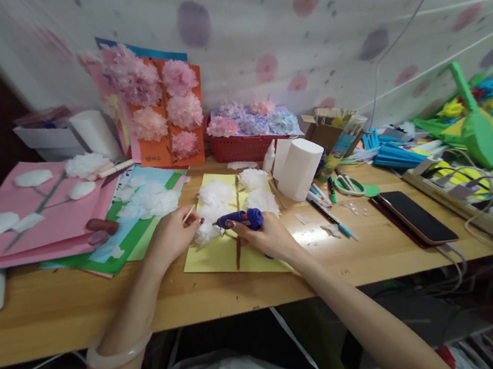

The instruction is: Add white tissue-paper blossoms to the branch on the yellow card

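My right hand [269,239] is wrapped around a blue hot glue gun [252,218], its nozzle directed left. Between the fingertips of my left hand [170,237] is a thin pale stick [189,214]. Both hands hover over a yellow sheet of paper [210,262] with a brown stem [238,253] down its middle. White tissue-paper flowers [215,192] sit on either side of that stem. One white flower [204,231] lies just below the nozzle, close to my left fingers; whether the nozzle touches it I cannot tell.
Left of the sheet lie green and blue papers [138,219] and a large pink sheet [63,204]. Behind stand a red basket [244,148], orange flower card [163,145] and white paper roll [303,168]. Scissors [349,184], pens [331,217] and a phone [416,215] are to the right.
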Action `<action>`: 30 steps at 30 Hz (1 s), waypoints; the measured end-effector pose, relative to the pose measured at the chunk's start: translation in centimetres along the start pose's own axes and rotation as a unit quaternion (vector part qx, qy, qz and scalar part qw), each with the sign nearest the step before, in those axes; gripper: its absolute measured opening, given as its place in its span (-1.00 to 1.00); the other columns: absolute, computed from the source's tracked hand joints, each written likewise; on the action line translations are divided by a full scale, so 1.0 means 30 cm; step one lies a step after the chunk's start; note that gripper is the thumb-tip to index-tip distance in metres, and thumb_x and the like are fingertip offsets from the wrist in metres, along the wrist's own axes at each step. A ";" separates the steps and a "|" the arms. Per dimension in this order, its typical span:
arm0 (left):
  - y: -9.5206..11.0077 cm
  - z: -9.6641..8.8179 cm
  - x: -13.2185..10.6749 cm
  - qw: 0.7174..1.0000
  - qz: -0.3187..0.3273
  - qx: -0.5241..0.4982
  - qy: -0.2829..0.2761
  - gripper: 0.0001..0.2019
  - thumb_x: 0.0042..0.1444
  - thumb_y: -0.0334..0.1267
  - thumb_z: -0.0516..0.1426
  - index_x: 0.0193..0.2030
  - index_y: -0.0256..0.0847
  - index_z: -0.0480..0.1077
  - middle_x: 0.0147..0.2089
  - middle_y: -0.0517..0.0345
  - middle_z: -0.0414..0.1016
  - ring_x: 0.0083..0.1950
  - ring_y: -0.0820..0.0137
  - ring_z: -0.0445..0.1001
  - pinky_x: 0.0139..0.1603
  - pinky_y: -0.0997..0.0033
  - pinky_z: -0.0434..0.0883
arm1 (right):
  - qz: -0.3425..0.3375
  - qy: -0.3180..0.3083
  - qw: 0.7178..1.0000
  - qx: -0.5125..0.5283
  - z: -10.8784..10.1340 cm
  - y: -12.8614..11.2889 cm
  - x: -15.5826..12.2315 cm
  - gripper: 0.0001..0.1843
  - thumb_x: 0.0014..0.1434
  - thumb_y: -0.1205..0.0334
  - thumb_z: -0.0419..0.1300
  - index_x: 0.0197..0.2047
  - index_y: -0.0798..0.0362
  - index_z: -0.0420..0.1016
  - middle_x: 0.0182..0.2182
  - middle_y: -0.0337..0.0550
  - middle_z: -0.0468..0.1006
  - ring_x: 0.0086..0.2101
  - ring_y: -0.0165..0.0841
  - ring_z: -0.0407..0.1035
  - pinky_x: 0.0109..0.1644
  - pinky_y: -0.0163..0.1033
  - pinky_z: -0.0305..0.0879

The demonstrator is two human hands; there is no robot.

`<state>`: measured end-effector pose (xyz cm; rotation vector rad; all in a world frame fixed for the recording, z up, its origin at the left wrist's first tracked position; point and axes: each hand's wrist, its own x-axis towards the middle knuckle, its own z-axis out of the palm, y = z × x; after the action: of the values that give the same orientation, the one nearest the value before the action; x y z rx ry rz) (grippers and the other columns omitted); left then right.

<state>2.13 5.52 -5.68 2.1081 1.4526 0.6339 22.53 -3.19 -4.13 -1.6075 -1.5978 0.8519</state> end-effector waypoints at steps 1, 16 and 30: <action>0.000 -0.001 0.000 1.000 0.001 0.000 -0.002 -0.81 0.02 -0.07 0.06 -0.39 -0.11 0.35 -0.36 0.10 0.56 -0.31 0.23 0.49 -0.26 0.33 0.30 | 0.001 0.005 1.000 -0.006 0.001 0.000 0.002 -0.50 0.21 -0.19 0.16 -0.53 0.04 0.50 -0.66 -0.29 0.36 -0.58 -0.44 0.21 -0.50 -0.34 0.06; 0.022 -0.009 -0.012 1.000 -0.004 0.017 -0.008 -0.83 0.01 -0.12 0.09 -0.35 -0.13 0.42 -0.35 0.13 0.59 -0.30 0.26 0.53 -0.24 0.36 0.36 | 0.003 -0.021 0.999 0.025 -0.008 -0.002 -0.014 -0.62 0.19 -0.12 0.21 -0.28 0.01 0.66 -0.65 -0.33 0.37 -0.60 -0.46 0.16 -0.52 -0.36 0.05; 0.028 -0.022 -0.017 1.000 -0.003 0.011 -0.017 -0.84 0.02 -0.17 0.07 -0.36 -0.14 0.44 -0.33 0.11 0.61 -0.29 0.23 0.54 -0.21 0.35 0.37 | 0.009 -0.022 0.999 0.036 -0.003 -0.010 -0.021 -0.65 0.19 -0.08 0.23 -0.27 0.01 0.67 -0.69 -0.38 0.24 -0.63 -0.48 0.06 -0.53 -0.35 0.01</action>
<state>2.14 4.88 -4.69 2.1205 1.4522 0.5789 22.43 -3.83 -3.85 -1.5635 -1.5677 0.9502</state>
